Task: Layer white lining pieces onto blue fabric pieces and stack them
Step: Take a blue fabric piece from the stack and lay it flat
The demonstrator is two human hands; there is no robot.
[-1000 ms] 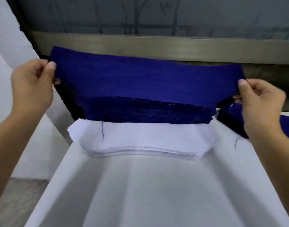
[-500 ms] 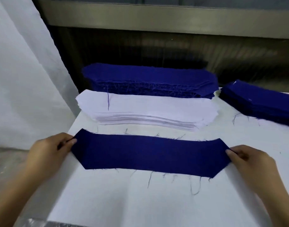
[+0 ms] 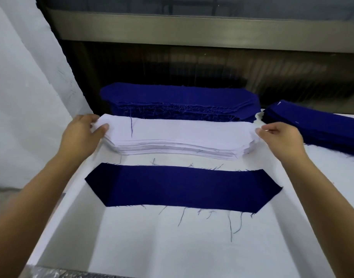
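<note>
Left hand [image 3: 81, 135] and right hand [image 3: 280, 135] each pinch an end of the white lining stack [image 3: 178, 137]. Nearer, one blue piece [image 3: 182, 187] lies flat on the worktop [image 3: 172, 247].

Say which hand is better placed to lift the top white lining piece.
Left, probably: left hand pinches the white lining stack at its corner, thumb on top; right hand only reaches the tip.

Matt blue cloth piece [image 3: 182, 187], frayed edges.
</note>
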